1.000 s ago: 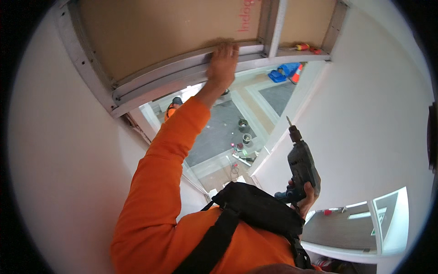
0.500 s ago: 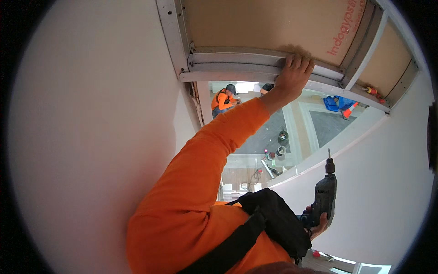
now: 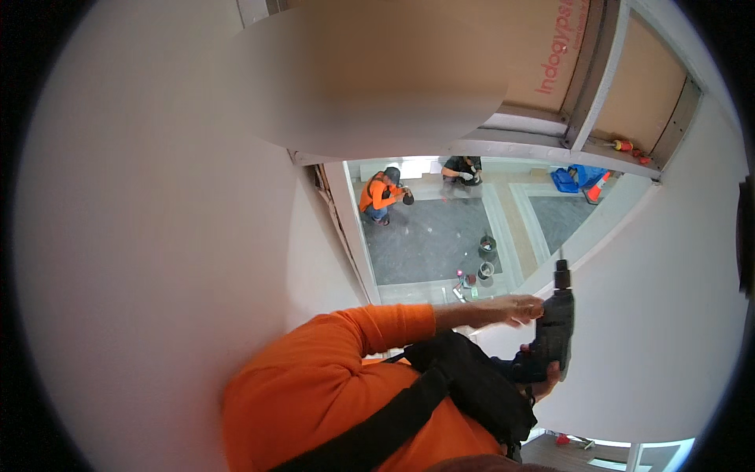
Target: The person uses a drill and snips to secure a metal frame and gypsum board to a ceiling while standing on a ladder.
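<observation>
A dark power drill (image 3: 557, 322) stands upright with its chuck and bit pointing up. My right hand (image 3: 550, 381) is wrapped around its handle, partly hidden behind a black bag (image 3: 464, 366) strapped across my body. My left hand (image 3: 515, 310) reaches across from the left, its fingers stretched out and slightly blurred. The fingertips are at the drill's side, just below the chuck; whether they touch it I cannot tell. Above is a metal-framed opening edge (image 3: 511, 148) with brown board behind it, partly covered by a blurred patch.
White walls (image 3: 157, 236) rise on both sides. A screwdriver with a red and yellow handle (image 3: 624, 145) lies on the frame ledge. Far below, two people crouch on the floor (image 3: 425, 236), near buckets (image 3: 487, 271), a blue sheet (image 3: 578, 178) and an orange cone (image 3: 598, 188).
My left hand has let go of the metal frame and come down to the drill. The drill stays in my right hand. The view has shifted a little.
</observation>
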The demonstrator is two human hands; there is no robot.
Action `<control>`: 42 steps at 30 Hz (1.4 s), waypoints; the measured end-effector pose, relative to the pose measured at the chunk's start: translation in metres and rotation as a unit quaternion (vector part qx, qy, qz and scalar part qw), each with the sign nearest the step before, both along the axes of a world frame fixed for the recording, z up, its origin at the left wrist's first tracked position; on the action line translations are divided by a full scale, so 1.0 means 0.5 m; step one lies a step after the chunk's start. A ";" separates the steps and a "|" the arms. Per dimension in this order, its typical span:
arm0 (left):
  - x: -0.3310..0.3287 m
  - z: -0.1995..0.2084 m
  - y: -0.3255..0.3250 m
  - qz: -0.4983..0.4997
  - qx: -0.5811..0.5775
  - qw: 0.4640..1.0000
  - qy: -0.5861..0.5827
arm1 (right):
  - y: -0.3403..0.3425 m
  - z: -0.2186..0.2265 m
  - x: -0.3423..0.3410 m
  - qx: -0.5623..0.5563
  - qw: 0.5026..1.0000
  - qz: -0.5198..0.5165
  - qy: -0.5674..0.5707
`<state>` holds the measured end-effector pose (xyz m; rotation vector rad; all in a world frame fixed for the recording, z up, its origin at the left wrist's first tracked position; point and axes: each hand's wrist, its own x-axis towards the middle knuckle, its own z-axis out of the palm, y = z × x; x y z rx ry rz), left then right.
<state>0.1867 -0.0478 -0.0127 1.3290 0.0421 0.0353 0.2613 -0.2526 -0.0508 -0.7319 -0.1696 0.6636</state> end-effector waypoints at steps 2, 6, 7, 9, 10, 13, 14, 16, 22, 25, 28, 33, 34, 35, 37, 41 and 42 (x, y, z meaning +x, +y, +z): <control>0.027 0.019 -0.050 -0.010 -0.214 0.972 -0.099 | 0.006 -0.024 0.003 -0.023 0.999 0.001 -0.022; 0.071 -0.025 -0.043 0.115 -0.359 0.926 -0.017 | 0.018 0.056 -0.077 -0.130 0.983 -0.020 -0.129; 0.072 -0.057 -0.035 0.115 -0.384 0.914 -0.051 | 0.016 0.046 -0.068 -0.104 0.977 0.034 -0.182; 0.010 -0.072 0.005 0.119 -0.386 0.913 -0.062 | -0.011 0.033 -0.064 -0.192 0.921 0.132 -0.313; -0.007 -0.073 0.021 0.126 -0.308 0.941 -0.062 | -0.050 0.038 -0.060 -0.315 0.861 0.180 -0.357; -0.079 -0.103 0.070 0.166 -0.290 0.940 -0.069 | -0.174 -0.103 -0.070 -0.431 0.883 0.083 -0.168; -0.080 -0.091 0.127 0.113 -0.259 0.958 -0.045 | -0.224 -0.149 -0.061 -0.511 0.832 -0.033 -0.215; -0.093 -0.103 0.140 0.190 -0.200 0.961 0.000 | -0.367 -0.177 -0.054 -0.648 0.742 -0.088 -0.147; -0.111 -0.074 0.196 0.272 -0.189 0.942 0.049 | -0.549 -0.346 -0.252 -0.804 0.581 0.088 -0.095; -0.122 -0.100 0.209 0.267 -0.154 0.951 0.037 | -0.531 -0.445 -0.310 -0.783 0.617 0.014 -0.085; -0.147 -0.105 0.185 0.258 -0.116 0.958 0.048 | -0.519 -0.535 -0.312 -0.781 0.616 -0.008 -0.098; -0.148 -0.097 0.161 0.242 -0.140 0.958 0.065 | -0.488 -0.634 -0.263 -0.835 0.544 0.079 -0.004; -0.150 -0.098 0.160 0.241 -0.148 0.957 0.066 | -0.481 -0.647 -0.259 -0.840 0.534 0.099 0.021; -0.151 -0.101 0.161 0.238 -0.155 0.956 0.066 | -0.479 -0.658 -0.256 -0.843 0.528 0.102 0.025; -0.171 -0.094 0.166 0.244 -0.161 0.954 0.062 | -0.476 -0.673 -0.253 -0.847 0.518 0.116 0.023; -0.173 -0.094 0.166 0.251 -0.171 0.950 0.069 | -0.479 -0.681 -0.263 -0.854 0.456 0.228 -0.104; -0.175 -0.086 0.160 0.260 -0.168 0.948 0.075 | -0.479 -0.712 -0.262 -0.850 0.442 0.252 -0.141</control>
